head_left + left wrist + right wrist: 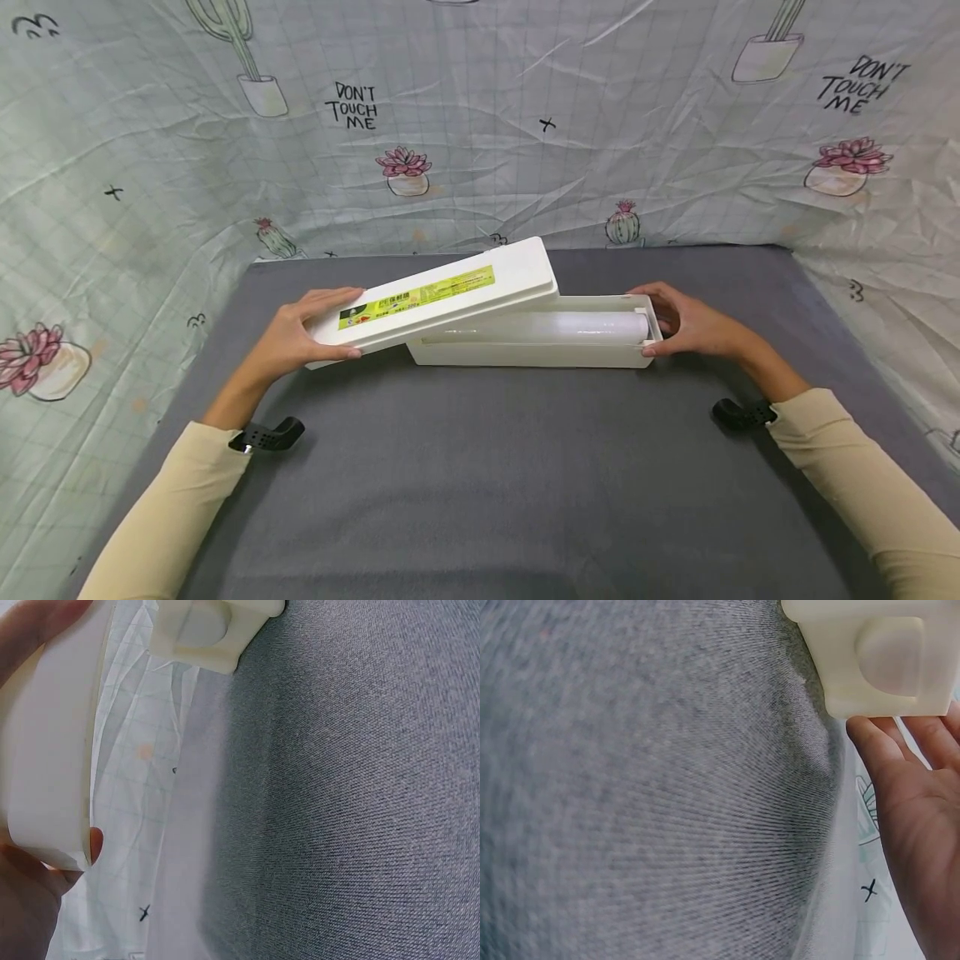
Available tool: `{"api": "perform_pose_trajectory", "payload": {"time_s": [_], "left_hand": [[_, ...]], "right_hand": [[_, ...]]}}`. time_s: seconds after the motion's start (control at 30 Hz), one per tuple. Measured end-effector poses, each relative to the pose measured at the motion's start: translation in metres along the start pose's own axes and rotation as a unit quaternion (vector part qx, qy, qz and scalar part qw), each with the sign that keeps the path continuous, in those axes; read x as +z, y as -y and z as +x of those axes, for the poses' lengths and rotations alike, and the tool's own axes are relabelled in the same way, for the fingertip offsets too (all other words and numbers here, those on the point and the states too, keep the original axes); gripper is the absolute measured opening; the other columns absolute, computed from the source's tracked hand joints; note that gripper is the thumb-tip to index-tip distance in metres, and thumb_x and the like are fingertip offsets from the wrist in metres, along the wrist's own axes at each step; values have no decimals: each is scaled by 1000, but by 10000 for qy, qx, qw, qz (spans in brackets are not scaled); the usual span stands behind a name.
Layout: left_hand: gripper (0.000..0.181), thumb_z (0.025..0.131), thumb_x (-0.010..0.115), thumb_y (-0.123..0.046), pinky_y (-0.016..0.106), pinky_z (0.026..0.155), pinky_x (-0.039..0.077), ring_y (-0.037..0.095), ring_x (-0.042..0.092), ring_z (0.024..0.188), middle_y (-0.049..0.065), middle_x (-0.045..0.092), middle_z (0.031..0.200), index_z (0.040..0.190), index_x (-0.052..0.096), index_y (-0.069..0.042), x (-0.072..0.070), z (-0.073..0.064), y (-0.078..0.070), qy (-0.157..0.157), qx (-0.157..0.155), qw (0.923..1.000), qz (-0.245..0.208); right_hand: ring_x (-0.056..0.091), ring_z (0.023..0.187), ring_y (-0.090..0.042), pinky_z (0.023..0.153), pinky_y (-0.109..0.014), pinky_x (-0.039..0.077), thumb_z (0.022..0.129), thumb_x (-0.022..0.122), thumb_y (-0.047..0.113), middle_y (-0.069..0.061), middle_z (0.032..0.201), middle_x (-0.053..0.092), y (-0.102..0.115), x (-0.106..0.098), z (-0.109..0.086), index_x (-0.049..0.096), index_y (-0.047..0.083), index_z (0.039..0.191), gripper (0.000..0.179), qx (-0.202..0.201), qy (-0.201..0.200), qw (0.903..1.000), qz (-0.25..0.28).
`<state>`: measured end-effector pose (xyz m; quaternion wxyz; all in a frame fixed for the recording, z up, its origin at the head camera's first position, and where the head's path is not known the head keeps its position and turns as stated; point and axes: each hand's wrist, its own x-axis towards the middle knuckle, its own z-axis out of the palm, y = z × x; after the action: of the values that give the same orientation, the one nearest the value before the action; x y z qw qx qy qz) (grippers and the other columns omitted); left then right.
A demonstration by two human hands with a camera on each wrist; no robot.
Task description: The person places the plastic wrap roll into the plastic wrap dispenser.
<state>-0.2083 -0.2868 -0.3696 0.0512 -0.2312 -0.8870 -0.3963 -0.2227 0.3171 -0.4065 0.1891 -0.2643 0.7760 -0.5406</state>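
A long white lid (519, 268) with a green-yellow label slants over a white plastic-wrap box (525, 357). My left hand (300, 332) grips the lid's left end, thumb on the near side and fingers on the far side. In the left wrist view, the lid (52, 757) is clear of the cloth. The lid's right part overlaps the box's left part. Inside the box lies a roll of plastic wrap (562, 325), its left portion hidden under the lid. My right hand (697, 323) holds the box's right end, thumb at the near corner and fingers at the far one.
A grey cloth (480, 467) covers the table under the box. Behind it and along both sides hangs a pale curtain (480, 125) printed with cacti and lettering. Each wrist wears a black band (270, 435).
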Motion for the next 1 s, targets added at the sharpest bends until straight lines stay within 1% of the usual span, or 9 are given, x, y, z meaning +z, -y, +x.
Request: {"api": "perform_pose_trajectory", "payload": {"time_s": [0.13, 0.23, 0.33, 0.43, 0.63, 0.7, 0.83, 0.93, 1.0], "left_hand": [[88, 63, 99, -13, 23, 89, 35, 3, 47, 123, 2, 60, 143, 143, 62, -25, 0, 2, -2, 24, 59, 10000, 31], [89, 62, 99, -13, 23, 88, 35, 3, 47, 122, 2, 61, 142, 142, 62, -25, 2, 3, -5, 43, 31, 10000, -22], [88, 62, 99, -11, 22, 89, 35, 4, 47, 122, 3, 61, 142, 142, 63, -22, 5, 4, -8, 85, 15, 9999, -146], [89, 62, 99, -9, 22, 89, 35, 6, 47, 123, 5, 60, 143, 143, 62, -19, 8, 5, -12, 135, 77, 9997, -167], [89, 62, 99, -11, 21, 88, 37, 11, 47, 125, 4, 59, 143, 143, 61, -19, 14, 7, -16, 271, 162, 9995, -93], [90, 62, 99, -11, 22, 89, 36, 14, 47, 125, 6, 59, 144, 143, 61, -17, 15, 7, -16, 287, 187, 9994, -51], [89, 63, 99, -15, 24, 89, 36, 16, 47, 126, 5, 59, 144, 144, 61, -20, 16, 9, -16, 311, 146, 9994, -32], [88, 64, 99, -17, 25, 90, 36, 15, 48, 126, 2, 59, 144, 144, 61, -22, 18, 12, -18, 328, 145, 9993, -98], [88, 64, 99, -16, 25, 91, 36, 15, 48, 126, 2, 59, 144, 143, 61, -22, 19, 15, -19, 324, 202, 9992, -146]], "right_hand": [[52, 124, -5, 89, -24, 52, 81, 78, -11, -22, 147, 39, 1, 0, 2, 28, -2, 150, 86, -41, -33, 10000, 53], [52, 124, -5, 90, -24, 52, 81, 79, -11, -23, 147, 39, 0, 0, 2, 29, -2, 149, 85, -8, -22, 10000, 77], [53, 123, -5, 90, -24, 52, 81, 79, -11, -24, 147, 39, -2, 1, 1, 29, -3, 149, 85, 19, 0, 10000, 61], [52, 123, -4, 90, -24, 52, 82, 79, -9, -25, 147, 38, -2, 0, 0, 27, -3, 149, 85, 5, 18, 10000, 1], [52, 122, -5, 89, -25, 52, 81, 80, -8, -23, 145, 40, -1, 0, -1, 28, -3, 149, 86, 64, 31, 9999, -73], [53, 122, -5, 89, -25, 52, 81, 80, -8, -23, 145, 41, -1, 0, 0, 29, -2, 149, 86, 103, 41, 9999, -60], [52, 123, -5, 90, -24, 51, 81, 80, -7, -24, 146, 40, -1, 0, 0, 28, -1, 150, 86, 142, 58, 9998, -89], [52, 123, -4, 90, -24, 51, 81, 80, -8, -23, 147, 40, -1, 0, 0, 29, -1, 150, 86, 116, 29, 9999, -114], [52, 122, -5, 90, -24, 51, 81, 80, -8, -23, 146, 40, -1, 0, 0, 28, -1, 150, 86, 69, 8, 9999, -142]]}}
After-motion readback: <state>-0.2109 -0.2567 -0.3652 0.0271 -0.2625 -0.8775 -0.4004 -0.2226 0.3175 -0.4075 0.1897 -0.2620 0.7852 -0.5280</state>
